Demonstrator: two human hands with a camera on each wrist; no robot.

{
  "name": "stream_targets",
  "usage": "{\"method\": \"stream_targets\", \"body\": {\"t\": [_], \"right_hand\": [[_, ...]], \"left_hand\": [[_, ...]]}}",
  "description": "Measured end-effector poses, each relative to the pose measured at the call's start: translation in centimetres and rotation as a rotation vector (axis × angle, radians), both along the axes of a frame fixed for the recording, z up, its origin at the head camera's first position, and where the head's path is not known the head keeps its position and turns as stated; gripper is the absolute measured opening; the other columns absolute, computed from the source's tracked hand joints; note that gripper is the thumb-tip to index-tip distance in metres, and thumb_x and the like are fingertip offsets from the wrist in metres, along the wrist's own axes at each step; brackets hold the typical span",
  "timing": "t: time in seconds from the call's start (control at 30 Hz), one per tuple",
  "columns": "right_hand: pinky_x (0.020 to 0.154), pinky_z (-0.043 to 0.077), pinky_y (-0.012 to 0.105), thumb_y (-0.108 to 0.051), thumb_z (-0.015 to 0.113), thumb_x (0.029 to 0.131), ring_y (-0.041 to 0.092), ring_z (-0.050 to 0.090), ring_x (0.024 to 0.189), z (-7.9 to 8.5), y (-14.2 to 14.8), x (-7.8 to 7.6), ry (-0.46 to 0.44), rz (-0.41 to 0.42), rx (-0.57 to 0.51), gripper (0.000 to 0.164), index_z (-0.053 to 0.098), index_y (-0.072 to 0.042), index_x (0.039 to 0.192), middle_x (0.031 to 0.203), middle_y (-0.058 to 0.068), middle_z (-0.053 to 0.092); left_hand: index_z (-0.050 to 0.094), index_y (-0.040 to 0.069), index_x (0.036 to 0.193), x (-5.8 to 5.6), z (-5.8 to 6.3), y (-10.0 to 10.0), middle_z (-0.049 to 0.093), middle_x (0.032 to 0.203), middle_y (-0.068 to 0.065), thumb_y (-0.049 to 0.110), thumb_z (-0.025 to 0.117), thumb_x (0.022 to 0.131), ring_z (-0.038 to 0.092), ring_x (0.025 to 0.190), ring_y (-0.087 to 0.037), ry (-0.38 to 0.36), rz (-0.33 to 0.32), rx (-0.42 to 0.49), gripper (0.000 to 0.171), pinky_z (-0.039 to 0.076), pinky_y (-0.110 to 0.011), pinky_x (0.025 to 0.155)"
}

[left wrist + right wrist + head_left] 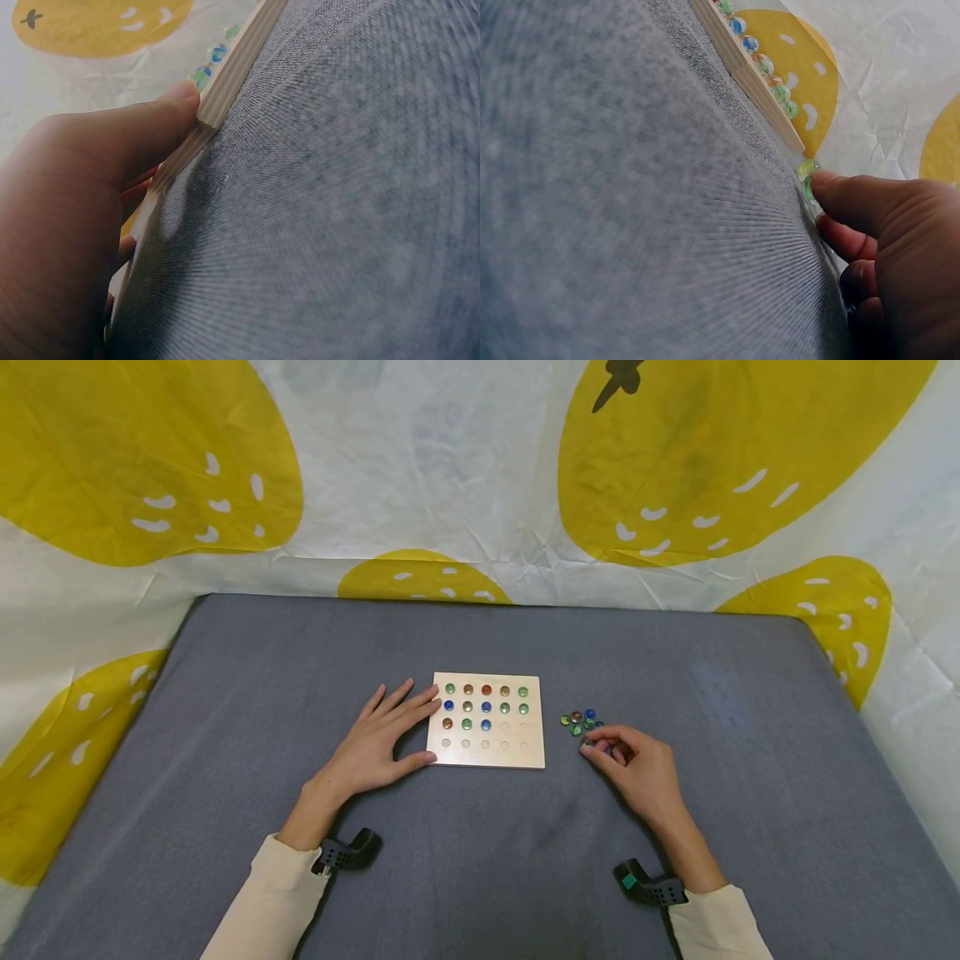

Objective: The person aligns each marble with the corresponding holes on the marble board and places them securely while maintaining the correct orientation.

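A pale wooden board [534, 747] with rows of round hollows lies flat on the cloth. Coloured glass marbles [486, 690] fill its two back rows and three hollows at the left of the third row; the front row shows bare hollows. My left hand [382, 739] has its fingers spread along the board's left edge, fingertips over the rim and thumb [150, 127] at the near corner. To the right of the board, my right hand [637, 768] pinches a marble [586, 742] between thumb and forefinger, its other fingers curled beneath.
Several loose marbles [576, 717] lie in a small cluster just beyond my right fingertips. Grey cloth [480, 860] covers the table. Behind it and at the sides hangs a white sheet [450, 460] with yellow fruit shapes.
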State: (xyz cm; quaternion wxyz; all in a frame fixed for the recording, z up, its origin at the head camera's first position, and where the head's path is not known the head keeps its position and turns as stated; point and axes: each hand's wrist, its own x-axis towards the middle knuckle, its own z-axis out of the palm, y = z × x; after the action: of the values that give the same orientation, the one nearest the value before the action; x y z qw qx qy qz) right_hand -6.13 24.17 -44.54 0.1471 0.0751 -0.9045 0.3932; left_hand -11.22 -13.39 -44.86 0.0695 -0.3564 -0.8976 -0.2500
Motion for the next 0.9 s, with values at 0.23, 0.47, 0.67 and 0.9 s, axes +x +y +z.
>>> {"method": "stream_targets", "body": {"t": [0.23,0.47,0.67,0.9], "right_hand": [[0.048,0.037,0.019,-0.02,0.077,0.083,0.01,0.048,0.057,0.6,-0.1,0.2,-0.066,-0.041,-0.055,0.015,0.071,-0.013,0.095,0.074,-0.004,0.061],[0.048,0.038,0.019,-0.02,0.078,0.083,0.01,0.049,0.057,1.0,-0.2,0.3,-0.063,-0.054,-0.054,0.016,0.072,-0.013,0.096,0.074,-0.004,0.063],[0.05,0.039,0.018,-0.019,0.078,0.082,0.01,0.05,0.058,1.3,-0.1,0.2,-0.048,-0.062,-0.058,0.016,0.072,-0.013,0.095,0.074,-0.004,0.063],[0.05,0.041,0.017,-0.02,0.078,0.083,0.009,0.052,0.058,1.8,-0.3,0.0,-0.028,-0.047,-0.04,0.017,0.072,-0.012,0.097,0.076,-0.004,0.065]], "left_hand": [[0.042,0.016,0.147,0.0,0.0,0.0,0.032,0.153,-0.001,0.056,0.058,0.09,0.02,0.143,-0.03,-0.012,0.0,-0.009,0.071,0.006,-0.053,0.114],[0.041,0.015,0.147,0.1,0.0,0.0,0.032,0.153,-0.001,0.055,0.058,0.09,0.019,0.143,-0.03,-0.015,0.001,-0.009,0.071,0.006,-0.054,0.114],[0.04,0.016,0.148,0.1,0.0,0.0,0.031,0.154,0.001,0.054,0.058,0.09,0.018,0.143,-0.029,-0.018,0.002,-0.014,0.072,0.005,-0.053,0.114],[0.04,0.016,0.148,0.1,-0.1,0.0,0.032,0.154,0.0,0.055,0.057,0.091,0.019,0.143,-0.029,-0.014,0.0,-0.008,0.071,0.005,-0.053,0.114]]}}
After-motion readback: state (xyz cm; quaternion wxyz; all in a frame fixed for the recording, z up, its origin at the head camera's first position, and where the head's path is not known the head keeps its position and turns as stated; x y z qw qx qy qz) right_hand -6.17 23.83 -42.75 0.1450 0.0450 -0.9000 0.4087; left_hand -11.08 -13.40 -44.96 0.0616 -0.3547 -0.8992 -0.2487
